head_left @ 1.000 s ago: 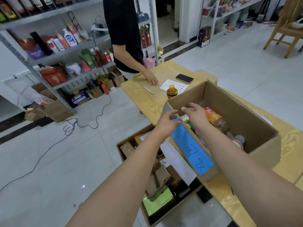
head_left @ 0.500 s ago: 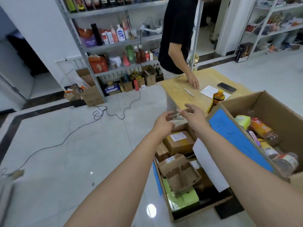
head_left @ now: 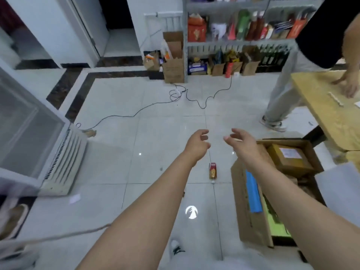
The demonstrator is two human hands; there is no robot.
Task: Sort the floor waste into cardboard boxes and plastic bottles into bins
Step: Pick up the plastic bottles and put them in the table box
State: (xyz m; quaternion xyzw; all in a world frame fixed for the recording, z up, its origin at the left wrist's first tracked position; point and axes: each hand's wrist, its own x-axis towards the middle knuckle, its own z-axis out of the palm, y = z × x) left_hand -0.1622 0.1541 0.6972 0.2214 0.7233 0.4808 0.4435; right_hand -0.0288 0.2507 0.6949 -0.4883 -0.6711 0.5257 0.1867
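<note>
A small plastic bottle [head_left: 212,171] with a red and orange label lies on the white floor tiles, between my forearms and just left of a big cardboard box [head_left: 247,201]. That box stands on the floor at the right and holds smaller cardboard boxes [head_left: 288,157] and a green carton. A blue label runs down its near wall. My left hand [head_left: 197,144] and my right hand [head_left: 240,143] hover above the floor beyond the bottle, fingers loosely curled, holding nothing.
Another person [head_left: 292,75] stands at a wooden table [head_left: 331,114] on the right. A black cable [head_left: 155,106] snakes across the floor toward shelves [head_left: 243,45] with goods and boxes. A white appliance [head_left: 39,143] stands at the left. A small paper scrap [head_left: 75,198] lies nearby.
My view has swung left, away from the table box of bottles, down to the floor. Both hands stayed out in front with nothing in them; the bottle on the floor came into sight.
</note>
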